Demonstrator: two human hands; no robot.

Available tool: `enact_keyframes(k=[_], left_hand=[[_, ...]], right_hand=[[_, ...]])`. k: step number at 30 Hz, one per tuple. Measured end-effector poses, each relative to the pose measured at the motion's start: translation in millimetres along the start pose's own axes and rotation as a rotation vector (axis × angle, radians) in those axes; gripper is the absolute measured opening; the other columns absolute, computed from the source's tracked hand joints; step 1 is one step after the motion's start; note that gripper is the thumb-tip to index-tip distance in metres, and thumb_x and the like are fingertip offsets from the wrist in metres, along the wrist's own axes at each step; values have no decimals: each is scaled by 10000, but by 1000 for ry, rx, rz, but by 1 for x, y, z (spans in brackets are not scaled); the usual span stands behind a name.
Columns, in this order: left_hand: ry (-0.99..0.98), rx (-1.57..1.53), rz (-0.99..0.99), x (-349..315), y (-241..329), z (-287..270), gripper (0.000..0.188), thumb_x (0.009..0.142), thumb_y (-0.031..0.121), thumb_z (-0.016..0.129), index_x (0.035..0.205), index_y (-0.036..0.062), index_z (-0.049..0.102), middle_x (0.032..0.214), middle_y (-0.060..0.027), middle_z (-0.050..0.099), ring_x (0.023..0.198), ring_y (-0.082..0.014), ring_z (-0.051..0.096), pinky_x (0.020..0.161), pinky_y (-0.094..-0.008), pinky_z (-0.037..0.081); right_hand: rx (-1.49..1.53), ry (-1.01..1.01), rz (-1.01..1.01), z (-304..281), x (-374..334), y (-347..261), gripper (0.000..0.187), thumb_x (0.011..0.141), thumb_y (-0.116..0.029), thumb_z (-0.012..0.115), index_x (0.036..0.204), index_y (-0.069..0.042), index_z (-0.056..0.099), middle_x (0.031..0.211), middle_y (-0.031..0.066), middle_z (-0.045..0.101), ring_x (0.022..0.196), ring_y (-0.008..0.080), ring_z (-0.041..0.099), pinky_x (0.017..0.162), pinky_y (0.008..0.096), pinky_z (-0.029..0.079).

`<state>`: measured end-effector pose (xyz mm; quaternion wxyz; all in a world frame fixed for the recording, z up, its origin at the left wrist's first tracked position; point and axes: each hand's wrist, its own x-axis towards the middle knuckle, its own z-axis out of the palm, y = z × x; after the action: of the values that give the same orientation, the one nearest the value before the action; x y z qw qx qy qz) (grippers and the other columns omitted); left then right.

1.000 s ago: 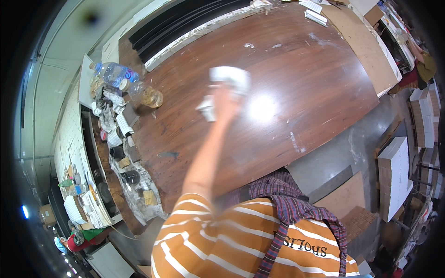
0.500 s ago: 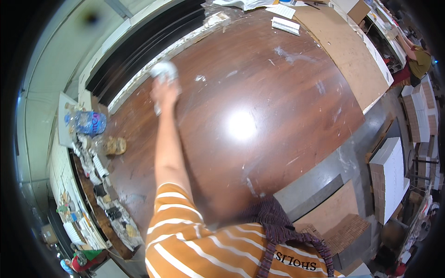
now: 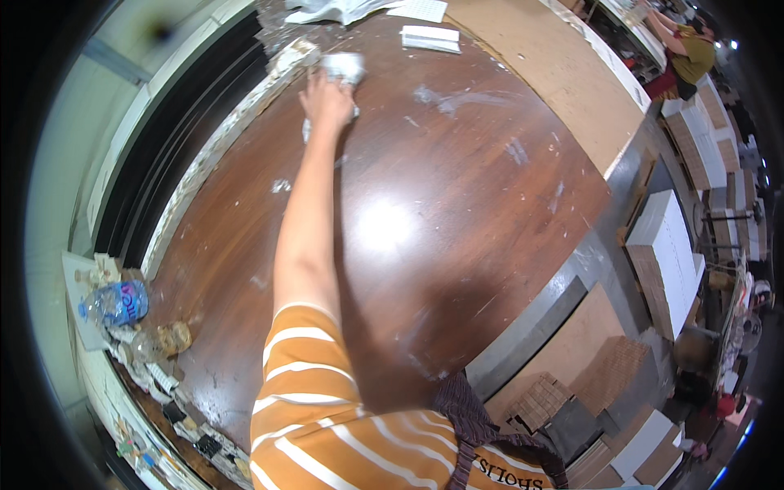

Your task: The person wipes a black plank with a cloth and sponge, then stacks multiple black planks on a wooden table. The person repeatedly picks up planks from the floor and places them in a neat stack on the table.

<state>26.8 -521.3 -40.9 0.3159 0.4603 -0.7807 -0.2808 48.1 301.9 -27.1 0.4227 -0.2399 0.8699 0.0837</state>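
My left hand reaches to the far left part of a brown wood-grain tabletop. It is closed over a crumpled white cloth and presses it on the surface. Part of the cloth shows beyond the fingers and a bit beside the wrist; the rest is hidden under the hand. Whitish smears and small white specks mark the brown surface. My right hand is not in view.
A white-crusted ledge and black strips border the left. A blue-labelled plastic bottle and a cloudy jar stand at the near left. A white strip-shaped piece and brown board lie far right. Stacked panels stand right.
My left hand has slid farther away over the tabletop with the cloth, along the ledge. The whole view has shifted, so the bottle and jar appear lower and farther left.
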Motion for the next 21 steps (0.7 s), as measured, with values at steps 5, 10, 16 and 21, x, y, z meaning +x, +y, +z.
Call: enact_keyframes(k=[5, 10, 16, 21], left_hand=[[-356, 21, 290, -68, 119, 137, 298, 824, 96, 581, 1098, -16, 623, 1136, -217, 621, 1100, -365, 581, 1030, -471, 426], [-841, -127, 1101, -322, 216, 184, 263, 773, 108, 606, 1018, 64, 691, 1039, -136, 672, 1092, -318, 605, 1059, -499, 407], [-760, -846, 543, -338, 167, 60, 147, 848, 93, 654, 981, 42, 691, 890, -160, 657, 830, -329, 660, 736, -419, 524], [-291, -110, 312, -229, 103, -6, 329, 800, 231, 718, 1044, 21, 652, 1075, -175, 639, 1001, -344, 591, 906, -448, 459]], right_hand=[[74, -62, 34, 4, -11, 2, 113, 842, -154, 579, 877, -90, 665, 866, 145, 668, 854, 330, 657, 759, 432, 514], [82, -75, 2, 5, -17, -14, 116, 834, -141, 588, 902, -90, 667, 888, 140, 676, 881, 333, 655, 792, 432, 515], [-63, -100, -155, 25, -2, -8, 134, 825, -125, 598, 933, -90, 669, 915, 134, 686, 915, 336, 653, 832, 433, 517], [-12, 213, -492, 59, 25, 29, 127, 825, -170, 623, 907, -86, 672, 905, 161, 680, 882, 340, 648, 766, 451, 503]])
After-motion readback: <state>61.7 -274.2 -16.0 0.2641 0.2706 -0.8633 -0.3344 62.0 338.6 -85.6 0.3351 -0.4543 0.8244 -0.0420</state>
